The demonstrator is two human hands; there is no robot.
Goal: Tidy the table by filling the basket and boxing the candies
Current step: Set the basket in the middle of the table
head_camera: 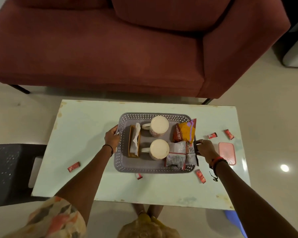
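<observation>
A grey perforated basket [141, 166] sits mid-table. It holds two white mugs [159, 126] [159, 149], a wooden tissue holder [134, 141], a yellow-red snack bag [185, 132] and silver snack packets [176, 156]. My left hand [112, 137] grips the basket's left handle. My right hand [205, 148] grips its right handle. A pink lidded box [227, 152] lies right of the basket. Several red wrapped candies lie loose on the table: one at the left [74, 166], one by the basket's front edge [139, 176], one at front right [200, 176], two at the far right [212, 135] [229, 134].
The pale green table [86, 121] stands in front of a maroon sofa [127, 48]. A dark chair [9, 170] is at the table's left end. A blue object [234, 219] shows under the table's front right corner. My feet are below the near edge.
</observation>
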